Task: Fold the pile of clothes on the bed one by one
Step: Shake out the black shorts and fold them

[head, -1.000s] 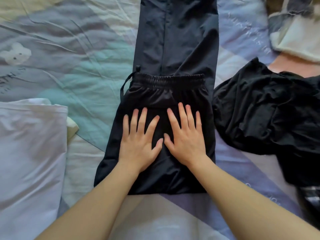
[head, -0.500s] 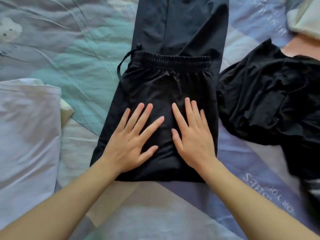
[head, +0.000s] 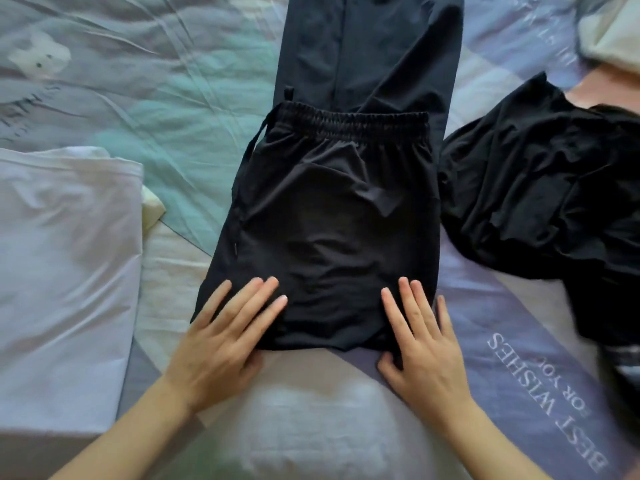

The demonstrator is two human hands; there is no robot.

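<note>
A pair of black trousers point(head: 332, 216) lies lengthwise on the bed, its top part folded over so the elastic waistband point(head: 346, 121) faces away from me and the legs point(head: 367, 46) run off the top of the view. My left hand point(head: 225, 334) lies flat with straight fingers on the near left corner of the fold. My right hand point(head: 419, 341) lies flat on the near right corner, thumb at the folded edge. A crumpled black garment point(head: 540, 188) sits in a heap to the right.
A folded white garment point(head: 65, 271) lies at the left on the patterned bedsheet point(head: 173, 109). A pale cloth point(head: 613, 32) shows at the top right corner. Printed lettering marks the sheet at the lower right.
Both hands have slid from the middle of the folded trousers toward me and apart, ending at the near corners. The view has moved closer.
</note>
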